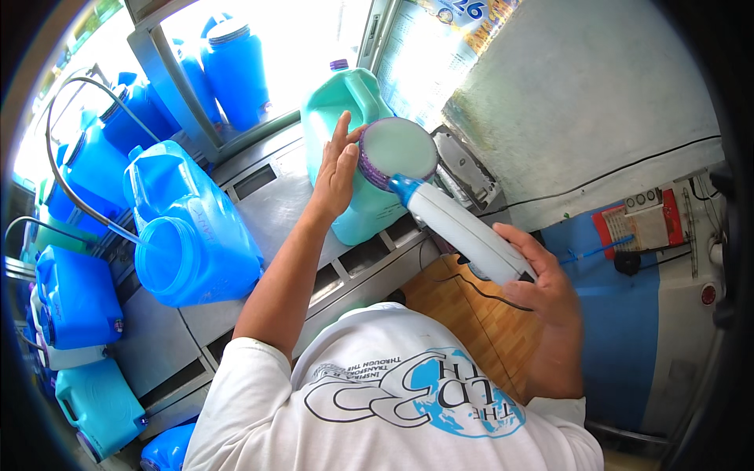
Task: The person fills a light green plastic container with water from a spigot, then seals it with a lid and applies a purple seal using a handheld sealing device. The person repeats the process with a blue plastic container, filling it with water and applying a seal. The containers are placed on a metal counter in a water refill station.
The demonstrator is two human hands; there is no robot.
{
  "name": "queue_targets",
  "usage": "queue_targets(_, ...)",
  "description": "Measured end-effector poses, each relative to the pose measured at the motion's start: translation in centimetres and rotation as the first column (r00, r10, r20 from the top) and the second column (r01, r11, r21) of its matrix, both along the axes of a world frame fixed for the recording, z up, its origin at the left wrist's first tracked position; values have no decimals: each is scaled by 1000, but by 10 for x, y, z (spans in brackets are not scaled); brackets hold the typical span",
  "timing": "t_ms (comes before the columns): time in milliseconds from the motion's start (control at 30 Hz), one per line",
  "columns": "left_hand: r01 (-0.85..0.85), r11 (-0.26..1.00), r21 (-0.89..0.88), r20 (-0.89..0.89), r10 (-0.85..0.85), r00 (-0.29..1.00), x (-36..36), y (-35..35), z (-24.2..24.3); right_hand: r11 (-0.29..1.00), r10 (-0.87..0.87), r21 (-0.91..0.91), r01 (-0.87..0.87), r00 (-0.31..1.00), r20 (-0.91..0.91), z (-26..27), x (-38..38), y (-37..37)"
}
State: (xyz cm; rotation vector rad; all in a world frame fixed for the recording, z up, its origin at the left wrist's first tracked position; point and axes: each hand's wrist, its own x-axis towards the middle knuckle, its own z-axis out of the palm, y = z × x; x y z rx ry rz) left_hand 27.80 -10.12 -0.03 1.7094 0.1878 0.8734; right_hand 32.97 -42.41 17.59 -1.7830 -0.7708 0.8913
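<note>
A green plastic water jug (377,206) stands on the metal counter with its wide cap (400,150) on, purple at the rim and facing me. My left hand (339,171) rests against the cap's left edge and the jug, fingers apart. My right hand (545,282) grips the rear of a white handheld heat gun or blower (465,224), whose blue nozzle touches or nearly touches the cap's lower rim. To the left, a blue jug (230,253) with an open wide mouth has a filling hose (112,224) reaching into it.
Several blue jugs (238,70) stand by the window and at the far left. A teal jug (100,406) lies at lower left. The slotted metal counter (283,206) runs before me. A black cable (583,182) crosses the right wall (589,100). A metal fixture (468,168) is behind the green jug.
</note>
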Motion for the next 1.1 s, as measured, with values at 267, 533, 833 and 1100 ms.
queue_targets(267, -43, 994, -100, -18, 41, 999, -6, -10, 1, 989, -136, 40, 142, 983, -122, -31, 8, -45)
queue_targets(533, -104, 994, -32, -69, 101, 992, -5, -8, 0, 984, -147, 71, 161, 975, -169, -46, 10, -54)
queue_targets(833, -79, 994, -76, -64, 74, 995, 1, -11, 14, 974, -165, 124, 190, 968, -187, -55, 11, -52)
queue_targets(1100, -75, 996, -40, -60, 73, 996, 2, -8, 15, 959, -217, 137, 247, 954, -207, -69, 10, -54)
